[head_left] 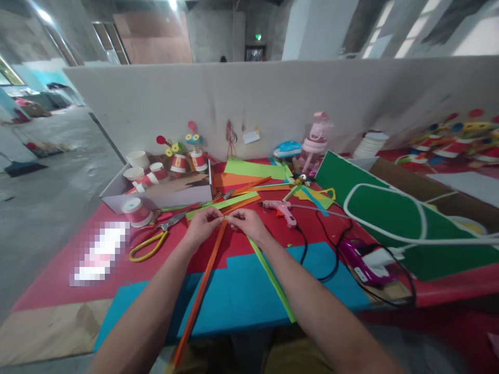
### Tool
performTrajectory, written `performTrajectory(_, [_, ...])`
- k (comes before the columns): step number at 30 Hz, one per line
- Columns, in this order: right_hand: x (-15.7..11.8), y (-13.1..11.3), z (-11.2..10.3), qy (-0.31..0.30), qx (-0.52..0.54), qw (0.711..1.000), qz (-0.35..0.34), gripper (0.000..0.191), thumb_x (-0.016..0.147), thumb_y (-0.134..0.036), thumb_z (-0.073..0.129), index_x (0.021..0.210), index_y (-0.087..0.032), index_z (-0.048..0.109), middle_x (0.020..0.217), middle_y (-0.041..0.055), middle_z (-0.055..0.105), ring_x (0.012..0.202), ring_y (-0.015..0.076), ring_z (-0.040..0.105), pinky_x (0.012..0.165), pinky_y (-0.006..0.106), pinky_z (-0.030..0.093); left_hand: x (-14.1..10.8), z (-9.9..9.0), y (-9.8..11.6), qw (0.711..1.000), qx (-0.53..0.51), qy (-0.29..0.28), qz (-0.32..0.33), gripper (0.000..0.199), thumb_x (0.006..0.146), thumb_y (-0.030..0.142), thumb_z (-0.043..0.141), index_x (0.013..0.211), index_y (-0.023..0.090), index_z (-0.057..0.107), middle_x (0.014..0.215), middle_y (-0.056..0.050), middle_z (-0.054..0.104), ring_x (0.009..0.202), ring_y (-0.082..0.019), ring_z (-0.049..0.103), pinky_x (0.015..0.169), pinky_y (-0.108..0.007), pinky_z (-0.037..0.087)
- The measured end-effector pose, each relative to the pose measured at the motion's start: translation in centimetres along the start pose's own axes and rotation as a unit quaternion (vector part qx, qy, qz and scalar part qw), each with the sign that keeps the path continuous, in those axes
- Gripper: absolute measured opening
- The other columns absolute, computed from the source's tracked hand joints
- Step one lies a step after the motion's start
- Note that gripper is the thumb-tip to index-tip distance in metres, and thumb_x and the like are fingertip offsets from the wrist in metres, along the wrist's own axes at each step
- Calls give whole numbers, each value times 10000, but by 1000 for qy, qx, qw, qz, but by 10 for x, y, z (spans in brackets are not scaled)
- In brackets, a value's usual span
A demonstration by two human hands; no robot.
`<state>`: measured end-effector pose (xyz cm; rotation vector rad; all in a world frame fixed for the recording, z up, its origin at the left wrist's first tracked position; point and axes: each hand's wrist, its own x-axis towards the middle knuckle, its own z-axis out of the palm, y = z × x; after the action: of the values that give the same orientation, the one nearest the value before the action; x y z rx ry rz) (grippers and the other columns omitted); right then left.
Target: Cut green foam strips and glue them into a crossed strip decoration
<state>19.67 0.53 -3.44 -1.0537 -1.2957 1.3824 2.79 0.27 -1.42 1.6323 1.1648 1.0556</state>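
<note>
My left hand and my right hand meet over the red table covering, their fingertips pinched nearly together. Between them is the joined end of an orange paper strip and a light green paper strip. The orange one hangs down toward me past the table edge. From under my right hand the green one slants to the lower right; the join itself is tiny and partly covered by fingers. Right of my hands lies a pink glue gun with a red light. Yellow-handled scissors rest to the left.
Blue paper covers the near table edge. A white box holds paper cups and cup figures; another cup stands before it. Coloured paper sheets lie behind. A green board, purple device and black cables are at right.
</note>
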Motion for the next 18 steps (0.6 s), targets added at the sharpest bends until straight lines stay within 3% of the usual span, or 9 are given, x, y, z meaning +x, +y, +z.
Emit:
performTrajectory(7, [-3,-2,6,-9,-7,1000,19,256,643,-378,742,738,-164,639,590,-28,606,535,85,562,527,206,472,1,-1,-3,1000,6,-15,-11,182,706,312,657,786,148,651,690,-12,630,623,-118,537,607,-232,409])
performTrajectory(11, [-4,-9,5,-24,-13,1000,12,289,659,-400,746,792,-165,642,608,-19,619,559,95,582,545,208,477,-1,-2,0,1000,23,1,-7,131,688,272,670,713,144,658,655,-7,627,606,-108,522,589,-219,385])
performTrajectory(15, [-1,-23,-23,-24,53,998,-9,337,760,-469,660,966,-202,640,871,33,689,696,118,646,638,235,515,-2,-12,9,994,-95,36,-40,168,660,282,712,724,137,656,593,18,579,537,-79,488,544,-198,382])
performTrajectory(18, [2,-29,-48,40,130,991,-11,320,832,-498,558,910,-199,643,866,49,689,712,133,660,665,263,533,-1,-26,15,964,-238,84,-79,203,630,271,746,741,136,642,584,29,569,514,-62,494,524,-180,404])
